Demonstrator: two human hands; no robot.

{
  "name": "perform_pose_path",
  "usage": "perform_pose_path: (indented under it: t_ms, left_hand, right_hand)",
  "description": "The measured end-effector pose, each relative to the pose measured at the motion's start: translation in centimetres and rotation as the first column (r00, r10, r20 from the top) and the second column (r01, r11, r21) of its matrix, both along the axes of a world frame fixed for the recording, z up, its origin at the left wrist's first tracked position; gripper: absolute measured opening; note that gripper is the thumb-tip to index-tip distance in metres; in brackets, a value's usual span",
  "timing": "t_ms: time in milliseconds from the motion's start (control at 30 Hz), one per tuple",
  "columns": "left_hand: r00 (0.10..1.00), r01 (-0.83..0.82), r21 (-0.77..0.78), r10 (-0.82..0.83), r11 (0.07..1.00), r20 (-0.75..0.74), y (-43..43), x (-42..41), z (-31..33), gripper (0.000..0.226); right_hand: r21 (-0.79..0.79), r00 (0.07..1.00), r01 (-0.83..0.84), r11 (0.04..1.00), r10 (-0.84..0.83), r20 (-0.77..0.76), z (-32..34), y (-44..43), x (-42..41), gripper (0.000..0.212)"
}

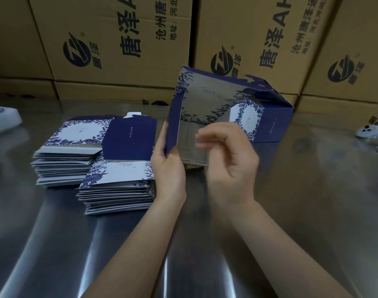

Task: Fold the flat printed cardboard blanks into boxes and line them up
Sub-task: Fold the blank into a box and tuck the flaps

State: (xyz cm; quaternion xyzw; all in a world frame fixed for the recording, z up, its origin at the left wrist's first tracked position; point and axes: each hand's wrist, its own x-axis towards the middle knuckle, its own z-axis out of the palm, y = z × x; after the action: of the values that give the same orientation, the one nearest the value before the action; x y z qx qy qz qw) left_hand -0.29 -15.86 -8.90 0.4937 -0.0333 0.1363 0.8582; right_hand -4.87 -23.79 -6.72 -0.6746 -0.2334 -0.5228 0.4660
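Note:
A half-opened blue-and-white printed blank [205,97] stands above the steel table, its floral face towards me. My left hand [167,166] grips its dark blue left side panel near the bottom. My right hand [224,153] hovers just in front of its lower grey flaps, fingers curled and blurred, holding nothing I can make out. Behind it on the right stands one folded box [267,123], blue with a white floral end. Two stacks of flat blanks lie to the left: a far stack [69,155] and a near stack [119,186].
Large brown shipping cartons [128,44] with black print wall off the back of the steel table [205,244]. A white controller-like device [371,132] lies at the right edge. A white object [3,119] sits at the far left.

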Motion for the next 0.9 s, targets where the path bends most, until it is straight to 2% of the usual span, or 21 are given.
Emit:
perform_pose_path:
  t_ms: [67, 167, 300, 467, 567, 667, 767, 900]
  left_hand:
    - [1.0, 0.007, 0.014, -0.007, 1.0, -0.014, -0.1, 0.0, -0.2, 0.044]
    - [0.999, 0.007, -0.004, -0.008, 1.0, -0.044, -0.3, 0.0, -0.4, 0.04]
    - [0.999, 0.005, -0.043, -0.007, 0.999, -0.053, -0.7, 0.0, -0.7, 0.039]
    - [0.999, 0.005, -0.014, -0.005, 1.0, -0.039, -1.2, -0.3, -0.9, 0.039]
    - [0.999, 0.013, -0.017, -0.014, 1.0, -0.035, -1.2, -0.2, -0.9, 0.04]
    - [0.999, 0.009, -0.008, -0.009, 1.0, -0.031, -1.1, -0.3, -1.0, 0.044]
    - [0.999, -0.004, -0.006, 0.004, 1.0, -0.043, -1.1, -0.3, -1.0, 0.046]
    - [0.999, 0.002, -0.027, -0.003, 1.0, -0.051, -1.2, -0.2, -1.2, 0.046]
  right_hand:
    - [-0.01, 0.987, 0.019, 1.0, -0.02, -0.162, -0.6, 0.9, 0.3, 0.031]
    - [-0.076, 0.909, 0.092, 0.993, -0.115, -0.401, -0.8, 1.1, 0.8, 0.037]
    - [-0.272, 0.814, 0.201, 0.941, -0.315, -0.488, -0.1, -0.1, 2.0, 0.04]
    - [-0.371, 0.59, 0.218, 0.903, -0.425, -0.686, 0.8, -0.2, 3.4, 0.047]
    - [-0.491, 0.439, 0.169, 0.855, -0.511, -0.739, 1.6, 0.1, 4.5, 0.041]
    - [-0.657, 0.277, 0.034, 0.753, -0.639, -0.718, 2.1, 0.7, 6.1, 0.027]
    - [-0.723, 0.256, -0.087, 0.685, -0.686, -0.681, 1.8, 1.0, 8.0, 0.024]
    - [-0.746, 0.251, -0.154, 0.648, -0.704, -0.664, 0.8, 0.7, 9.4, 0.017]
